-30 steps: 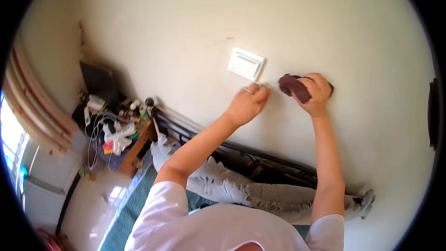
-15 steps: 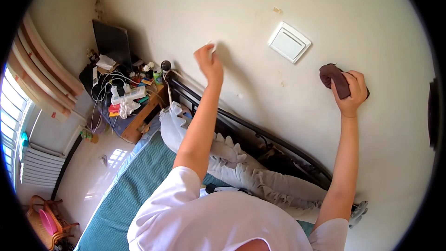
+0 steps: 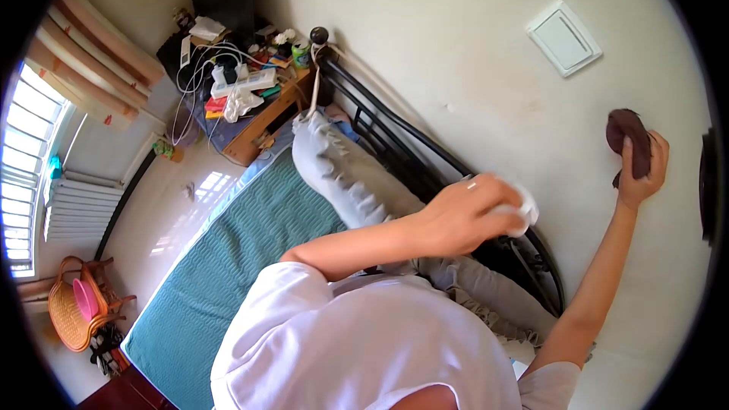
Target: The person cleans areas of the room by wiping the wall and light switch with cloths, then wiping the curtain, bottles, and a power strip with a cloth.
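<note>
The right hand [image 3: 643, 175] wraps its fingers round a bunched brown cloth [image 3: 624, 130] against the wall [image 3: 456, 38] below the light switch [image 3: 565, 38] — apparently for firm pressure; the left hand [image 3: 467, 216] pinches a blurred white wad [image 3: 525, 211] near the headboard [image 3: 404, 123].

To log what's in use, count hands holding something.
2: the left hand, in front of the black rail, holds a blurred white object; the right hand, lower right of the white square switch, holds a dark brown cloth.
</note>
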The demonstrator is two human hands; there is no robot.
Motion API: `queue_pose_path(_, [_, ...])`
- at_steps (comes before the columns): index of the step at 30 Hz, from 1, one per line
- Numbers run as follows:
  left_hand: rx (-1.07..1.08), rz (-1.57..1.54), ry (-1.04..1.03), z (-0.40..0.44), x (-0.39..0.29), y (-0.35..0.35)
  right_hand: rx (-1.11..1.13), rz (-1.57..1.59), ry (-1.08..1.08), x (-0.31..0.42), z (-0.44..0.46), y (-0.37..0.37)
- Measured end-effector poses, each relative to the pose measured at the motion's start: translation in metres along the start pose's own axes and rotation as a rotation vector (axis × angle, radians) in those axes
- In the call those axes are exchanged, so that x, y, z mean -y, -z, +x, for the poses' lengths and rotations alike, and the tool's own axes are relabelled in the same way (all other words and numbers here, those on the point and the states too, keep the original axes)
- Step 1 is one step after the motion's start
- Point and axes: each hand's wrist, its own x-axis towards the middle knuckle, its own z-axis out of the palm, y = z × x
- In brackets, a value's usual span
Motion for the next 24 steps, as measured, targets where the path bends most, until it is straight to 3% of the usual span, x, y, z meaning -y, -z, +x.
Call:
queue_pose_path(3, [-0.087, 0.272, -0.183, -0.058, -0.023, 0.072, 0.026, 0.149, -0.143, 0.024, -0.035, 0.006])
queue_pose_path(4, [-0.333, 0.410, -0.156, -0.083, -0.018, 0.079, 0.128, 0.222, -0.203, 0.037, -0.054, 0.009])
queue_pose_path(6, [-0.337, 0.638, 0.263, -0.115, -0.030, 0.115, 0.277, 0.461, -0.262, 0.071, -0.076, 0.007])
queue_pose_path(7, [-0.308, 0.617, 0.423, -0.133, -0.032, 0.129, 0.325, 0.574, -0.283, 0.089, -0.079, 0.005])
queue_pose_path(9, [-0.103, 0.447, 0.540, -0.174, -0.026, 0.142, 0.487, 0.626, -0.305, 0.109, -0.082, 0.009])
queue_pose_path(11, [0.203, 0.194, 0.576, -0.190, -0.014, 0.119, 0.502, 0.687, -0.281, 0.117, -0.077, 0.012])
queue_pose_path(12, [0.382, 0.141, 0.596, -0.183, -0.008, 0.102, 0.446, 0.727, -0.316, 0.118, -0.070, 0.014])
queue_pose_path(15, [0.557, 0.294, 0.391, -0.171, 0.076, 0.051, 0.290, 0.885, -0.577, 0.114, -0.049, 0.028])
queue_pose_path(16, [0.513, 0.309, 0.378, -0.153, 0.104, 0.040, 0.184, 0.993, -0.615, 0.103, -0.050, 0.032])
queue_pose_path(20, [0.348, 0.265, 0.453, -0.098, 0.169, 0.003, -0.084, 0.907, -0.783, 0.088, -0.056, 0.092])
queue_pose_path(24, [0.336, 0.311, 0.481, -0.091, 0.167, -0.002, -0.342, 0.515, -0.947, 0.104, -0.137, 0.184])
